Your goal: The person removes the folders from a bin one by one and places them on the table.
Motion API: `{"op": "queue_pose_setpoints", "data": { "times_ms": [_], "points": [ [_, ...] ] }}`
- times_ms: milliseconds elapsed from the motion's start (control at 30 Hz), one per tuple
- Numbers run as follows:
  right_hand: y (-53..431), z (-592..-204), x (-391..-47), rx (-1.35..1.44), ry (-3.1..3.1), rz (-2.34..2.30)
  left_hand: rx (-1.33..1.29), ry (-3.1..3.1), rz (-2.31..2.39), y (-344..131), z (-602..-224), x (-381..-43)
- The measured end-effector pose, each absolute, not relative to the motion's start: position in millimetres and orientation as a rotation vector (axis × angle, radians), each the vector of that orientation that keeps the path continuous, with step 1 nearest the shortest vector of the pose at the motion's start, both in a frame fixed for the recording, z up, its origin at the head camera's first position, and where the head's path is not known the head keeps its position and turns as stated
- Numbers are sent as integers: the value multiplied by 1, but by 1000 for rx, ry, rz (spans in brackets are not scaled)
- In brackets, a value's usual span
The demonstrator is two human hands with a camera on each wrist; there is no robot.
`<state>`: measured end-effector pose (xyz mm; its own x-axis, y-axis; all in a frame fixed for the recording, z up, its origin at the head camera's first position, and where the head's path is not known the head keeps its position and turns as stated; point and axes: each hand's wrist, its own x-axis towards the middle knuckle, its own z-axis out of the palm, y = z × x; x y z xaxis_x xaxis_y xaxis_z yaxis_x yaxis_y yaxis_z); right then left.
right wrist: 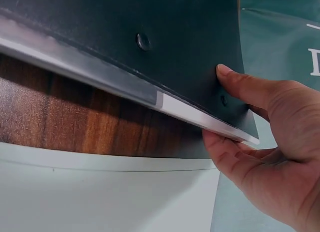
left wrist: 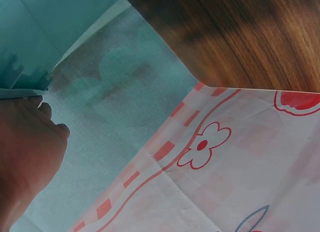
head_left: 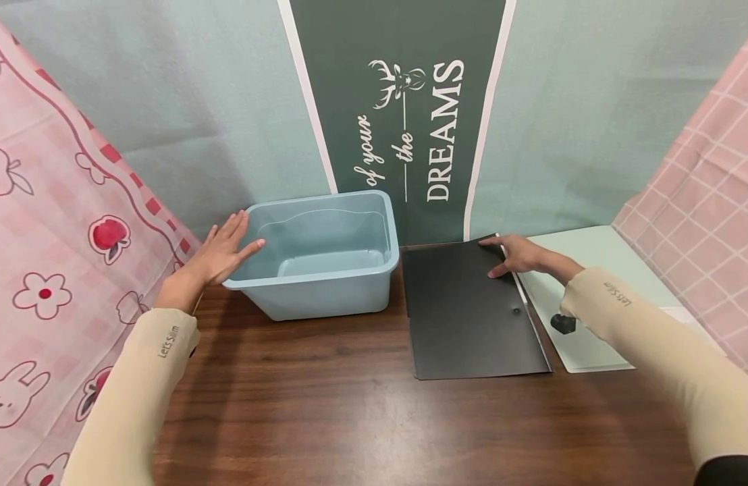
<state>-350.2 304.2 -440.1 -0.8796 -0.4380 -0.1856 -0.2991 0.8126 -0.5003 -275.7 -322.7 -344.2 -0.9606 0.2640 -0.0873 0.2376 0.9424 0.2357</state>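
Observation:
A light blue plastic bin (head_left: 325,295) stands at the back left, with nothing showing inside it. My left hand (head_left: 219,251) rests on the bin's left rim, its fingers straight and its thumb out over the inside. On the right, my right hand (head_left: 522,256) pinches the far right corner of a black file folder (head_left: 471,317). In the right wrist view the thumb (right wrist: 242,81) lies on the folder's cover and the fingers are beneath its pale spine edge. That edge is raised off the wood there. The left wrist view shows the hand (left wrist: 30,142) at the bin's rim.
A pale green folder or board (head_left: 583,270) lies right of the black folder, partly under the right forearm. Brown wooden table (head_left: 325,398) stretches in front. A green printed cloth (head_left: 404,135) hangs behind, with pink cloths at both sides.

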Motion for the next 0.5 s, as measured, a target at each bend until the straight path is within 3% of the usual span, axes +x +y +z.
{"op": "queue_pose_setpoints", "data": {
  "times_ms": [500],
  "points": [
    [304, -445, -354, -554, 2740, -587, 387, 2980, 338, -323, -344, -276]
  ]
}}
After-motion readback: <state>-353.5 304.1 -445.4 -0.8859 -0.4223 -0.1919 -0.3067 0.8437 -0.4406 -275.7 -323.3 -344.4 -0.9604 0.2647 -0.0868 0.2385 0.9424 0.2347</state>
